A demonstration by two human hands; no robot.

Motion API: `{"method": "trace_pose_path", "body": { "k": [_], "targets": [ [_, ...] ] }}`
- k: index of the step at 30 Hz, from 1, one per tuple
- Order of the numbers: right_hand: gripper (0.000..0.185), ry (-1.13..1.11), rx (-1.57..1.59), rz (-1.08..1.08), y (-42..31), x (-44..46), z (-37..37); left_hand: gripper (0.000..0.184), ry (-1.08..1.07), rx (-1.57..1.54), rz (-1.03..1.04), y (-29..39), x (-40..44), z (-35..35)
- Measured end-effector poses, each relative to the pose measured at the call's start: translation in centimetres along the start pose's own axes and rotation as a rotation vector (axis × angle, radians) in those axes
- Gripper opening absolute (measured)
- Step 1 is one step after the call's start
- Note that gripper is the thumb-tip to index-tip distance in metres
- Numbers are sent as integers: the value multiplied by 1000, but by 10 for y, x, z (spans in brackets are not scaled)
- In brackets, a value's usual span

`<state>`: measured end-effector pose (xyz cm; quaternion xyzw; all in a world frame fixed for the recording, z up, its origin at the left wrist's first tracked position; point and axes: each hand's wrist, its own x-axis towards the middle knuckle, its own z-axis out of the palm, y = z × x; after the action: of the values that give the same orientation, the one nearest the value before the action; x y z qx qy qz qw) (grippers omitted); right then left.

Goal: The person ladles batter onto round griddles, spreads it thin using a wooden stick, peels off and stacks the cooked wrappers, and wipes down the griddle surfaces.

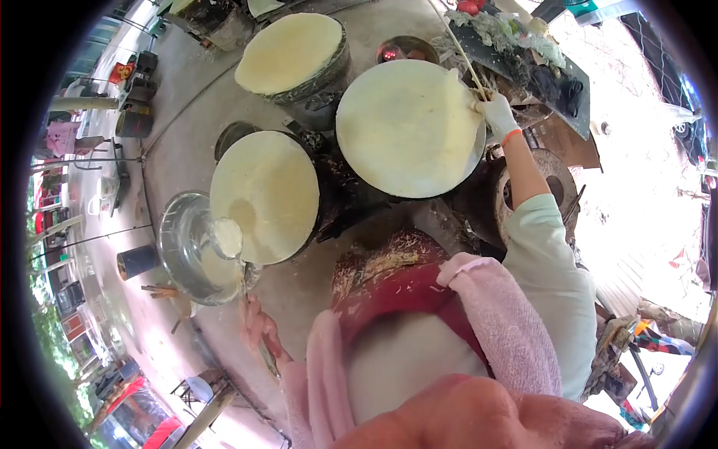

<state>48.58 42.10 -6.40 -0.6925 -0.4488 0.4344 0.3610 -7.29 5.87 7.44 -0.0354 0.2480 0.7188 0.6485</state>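
My left hand [263,331] is closed around the handle of a metal ladle. The ladle's bowl [226,238] holds pale batter, above the rim of a metal basin [170,224] with more batter in it. Beside the basin is a round griddle covered by a pale crepe [273,191]. My right hand [498,117], in a white glove with an orange band at the wrist, is closed on a long thin stick [460,46]. It is at the right edge of a larger crepe [407,127], where a strip of bare griddle shows.
A third pale round sheet [290,52] lies on a drum-like stand at the back. A bowl with red glints [407,51] stands behind the large crepe. At the right are a dark board with vegetables [516,45] and a round stove-like block [550,187].
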Motion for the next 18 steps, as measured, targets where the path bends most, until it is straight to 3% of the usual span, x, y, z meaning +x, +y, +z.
{"method": "trace_pose_path", "body": {
  "k": [5,9,13,14,18],
  "targets": [
    [57,70,-102,-67,13,-3,1,37,37,45,-6,11,7,-9],
    [65,-57,85,35,38,-26,0,37,74,52,4,16,3,-18],
    [53,-119,219,32,44,-41,6,36,106,57,5,20,-4,-25],
    [39,-51,249,24,37,-43,9,36,112,57,8,21,-5,-26],
    [11,-105,223,348,-6,-38,2,36,131,63,11,22,-8,-30]
  ]
}}
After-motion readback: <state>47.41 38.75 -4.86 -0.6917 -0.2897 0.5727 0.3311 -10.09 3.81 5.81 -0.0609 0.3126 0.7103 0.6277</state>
